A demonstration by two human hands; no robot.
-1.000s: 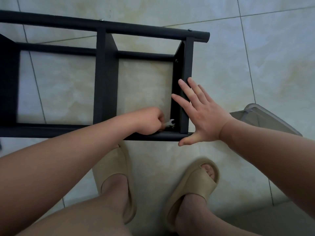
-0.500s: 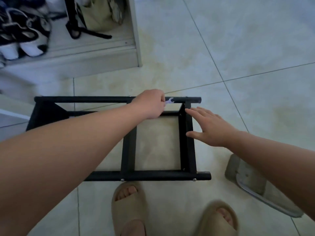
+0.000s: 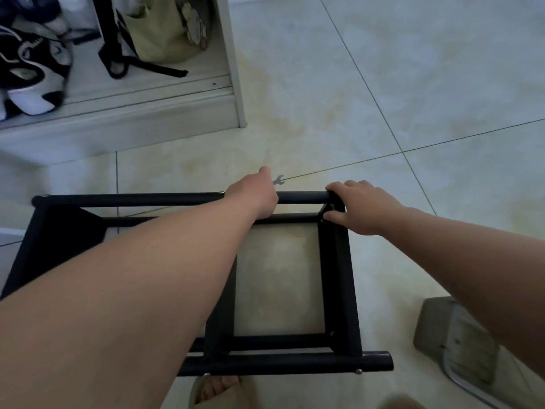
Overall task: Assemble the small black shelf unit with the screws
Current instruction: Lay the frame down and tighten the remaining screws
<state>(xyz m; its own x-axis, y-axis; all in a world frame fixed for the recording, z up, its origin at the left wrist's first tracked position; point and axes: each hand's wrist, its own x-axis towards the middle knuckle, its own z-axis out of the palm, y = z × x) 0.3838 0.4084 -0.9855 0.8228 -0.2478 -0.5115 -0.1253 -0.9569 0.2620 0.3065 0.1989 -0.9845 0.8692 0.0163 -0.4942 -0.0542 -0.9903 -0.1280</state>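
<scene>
The black metal shelf frame lies on the tiled floor below me, with silver screw heads on its near bar and far bar. My left hand reaches over the far bar and holds a small silver wrench, whose jaw sticks out past my fingers beyond the bar. My right hand grips the far right corner of the frame, fingers curled over the bar and thumb pressed on the inner side.
A white shoe cabinet stands at the far left with sneakers and a beige bag inside. A grey upturned item lies at the right. My sandalled foot sits below the near bar.
My left hand carried the wrench from the near right corner to the far bar and past it. My right hand slid up the right upright and now grips the far corner.
</scene>
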